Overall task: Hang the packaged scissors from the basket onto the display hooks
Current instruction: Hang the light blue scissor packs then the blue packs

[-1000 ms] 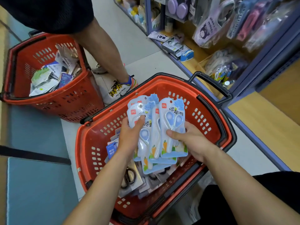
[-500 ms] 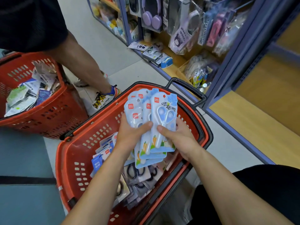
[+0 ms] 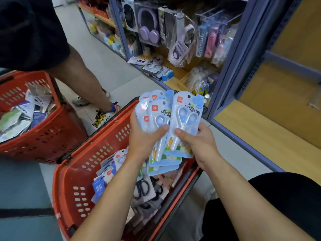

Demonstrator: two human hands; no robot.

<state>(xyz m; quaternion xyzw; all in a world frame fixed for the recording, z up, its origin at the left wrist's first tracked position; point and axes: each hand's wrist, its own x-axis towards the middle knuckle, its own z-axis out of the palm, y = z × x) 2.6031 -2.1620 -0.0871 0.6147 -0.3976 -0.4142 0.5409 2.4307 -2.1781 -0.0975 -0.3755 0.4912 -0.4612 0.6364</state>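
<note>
A fan of several light-blue packaged scissors is held above the red basket. My left hand grips the left packs with its thumb across their front. The frontmost pack is pinched by my right hand, thumb on its face. More scissor packs, some with black handles, lie in the basket below. Display hooks with hanging goods are on the blue shelf unit at upper right.
Another person's leg and shoe stand just beyond the basket. A second red basket full of packs is at the left. Boxes and a tape dispenser lie on the low wooden shelf.
Both hands have lifted the fan of packs higher above the basket, toward the shelves. The view has tilted up, showing more of the hooks.
</note>
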